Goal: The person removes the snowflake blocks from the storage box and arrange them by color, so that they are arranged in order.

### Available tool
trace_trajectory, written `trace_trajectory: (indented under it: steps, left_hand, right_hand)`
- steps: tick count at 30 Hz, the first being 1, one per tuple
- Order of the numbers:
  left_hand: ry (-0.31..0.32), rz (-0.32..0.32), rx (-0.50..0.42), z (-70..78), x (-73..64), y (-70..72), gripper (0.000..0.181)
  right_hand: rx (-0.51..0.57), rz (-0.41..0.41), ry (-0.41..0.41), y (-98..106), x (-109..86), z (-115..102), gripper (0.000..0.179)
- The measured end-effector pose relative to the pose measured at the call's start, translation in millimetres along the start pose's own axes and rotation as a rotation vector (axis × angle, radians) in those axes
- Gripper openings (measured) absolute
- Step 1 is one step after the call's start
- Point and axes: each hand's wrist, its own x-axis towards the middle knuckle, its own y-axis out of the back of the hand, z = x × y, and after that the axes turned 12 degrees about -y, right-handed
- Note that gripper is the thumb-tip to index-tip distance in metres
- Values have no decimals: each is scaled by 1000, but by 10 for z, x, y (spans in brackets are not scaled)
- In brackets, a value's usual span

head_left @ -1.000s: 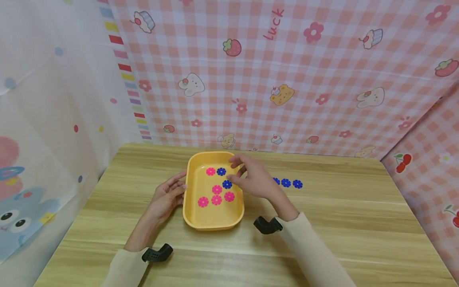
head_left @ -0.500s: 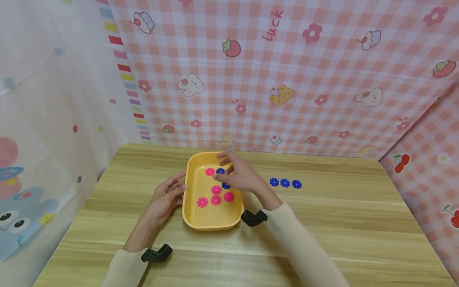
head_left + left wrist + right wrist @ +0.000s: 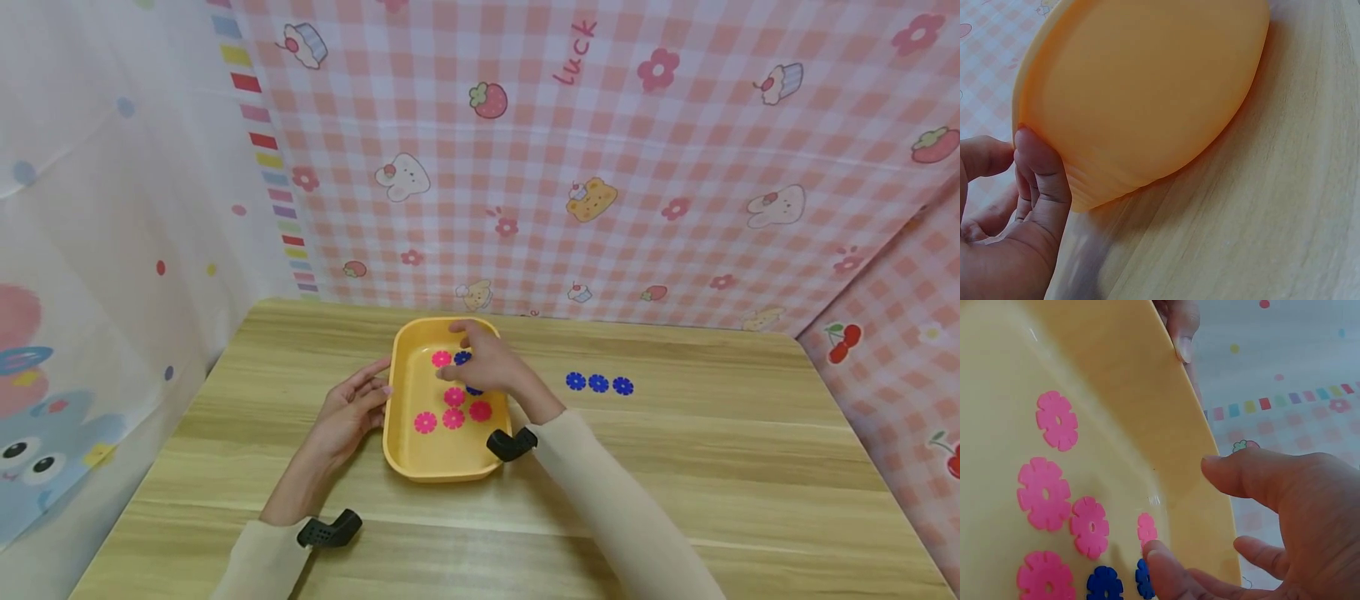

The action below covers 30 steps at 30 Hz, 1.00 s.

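Note:
A yellow plastic tray [image 3: 450,462] stands on the table with several pink snowflake-shaped discs [image 3: 425,422] and two blue snowflake-shaped discs [image 3: 463,358] inside. My left hand [image 3: 347,412] holds the tray at its left rim, thumb and fingertips at the edge, as the left wrist view also shows. Over the tray, my right hand [image 3: 491,362] reaches in from the right with thumb and fingers spread apart and nothing between them. In the right wrist view a fingertip [image 3: 1159,553] overlaps one pink disc close to a blue disc [image 3: 1143,579].
Three more blue discs [image 3: 598,383] lie in a row on the wooden table [image 3: 712,475], right of the tray. A pink checked cloth [image 3: 525,150] hangs behind the table's far edge. Black wrist mounts [image 3: 330,530] sit on both sleeves.
My right hand has moved left and farther over the tray, covering part of the blue discs inside. The blue row on the table is now fully uncovered. My left hand stays put.

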Motion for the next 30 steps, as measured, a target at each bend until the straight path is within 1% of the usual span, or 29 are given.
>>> trace_trajectory:
  steps: [5, 11, 16, 20, 22, 25, 30]
  left_hand:
    - [2, -1, 1, 0, 0, 4, 56]
    - [-5, -18, -3, -10, 5, 8, 57]
    - [-11, -23, -7, -13, 8, 10, 57]
    - [-14, -23, -3, -10, 6, 11, 57]
    - [-15, -21, -2, -8, 6, 11, 57]
    - [-15, -22, -5, -6, 6, 9, 57]
    - [-9, -21, -13, 2, 2, 5, 57]
  right_hand:
    - [-2, -47, -40, -16, 49, -36, 82]
    - [-6, -97, -95, -29, 86, -76, 88]
    - [-28, -103, -127, -39, 86, -95, 84]
    - [-56, -89, -117, -48, 75, -103, 77]
    - [-52, -83, -106, -58, 69, -105, 74]
    - [-25, -76, -88, -86, 69, -98, 69]
    - [30, -83, -28, -155, 98, -71, 57]
